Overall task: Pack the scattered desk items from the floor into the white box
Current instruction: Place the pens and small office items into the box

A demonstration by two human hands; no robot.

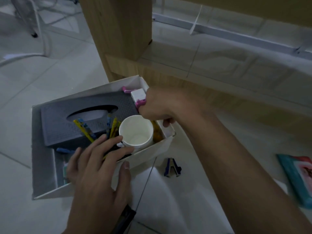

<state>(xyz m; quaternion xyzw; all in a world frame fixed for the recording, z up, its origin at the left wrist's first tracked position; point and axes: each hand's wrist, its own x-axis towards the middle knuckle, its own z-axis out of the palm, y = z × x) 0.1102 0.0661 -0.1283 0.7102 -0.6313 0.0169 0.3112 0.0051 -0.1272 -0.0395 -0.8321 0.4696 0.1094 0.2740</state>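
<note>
Left hand (96,166) on one box (148,153), right hand (157,107) gripping one clip (139,97), perhaps.

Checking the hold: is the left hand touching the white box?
Touching. Head view: left hand rests on white box, thumb against its outer wall, fingers over rim.

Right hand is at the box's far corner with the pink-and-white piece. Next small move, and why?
Probably release it there: the right hand holds the pink-and-white piece at the far corner of the white box, beside the grey tissue box, while the left hand rests on the near wall.
</note>
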